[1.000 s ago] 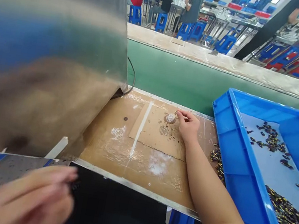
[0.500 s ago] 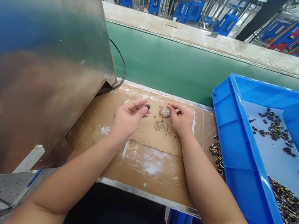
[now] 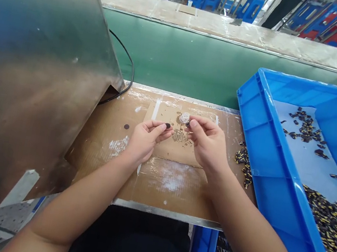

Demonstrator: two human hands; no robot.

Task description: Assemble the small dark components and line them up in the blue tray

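My left hand pinches a small dark round disc between thumb and fingertips, above the cardboard-covered bench. Facing it, my right hand is closed in a pinch on a small dark piece, mostly hidden by the fingers. Just beyond the right fingertips sits a small whitish round thing, with brown stains on the cardboard around it. Another dark disc lies on the bench, left of my left hand.
On the right stands a blue bin holding many black-and-yellow pieces. More such pieces lie on the bench beside it. A large metal housing blocks the left, with a black cable. A green panel rises behind.
My right hand has drawn back slightly from the whitish round thing, now with a small dark piece in its fingertips. The left hand keeps its disc. The camera view has tilted down.
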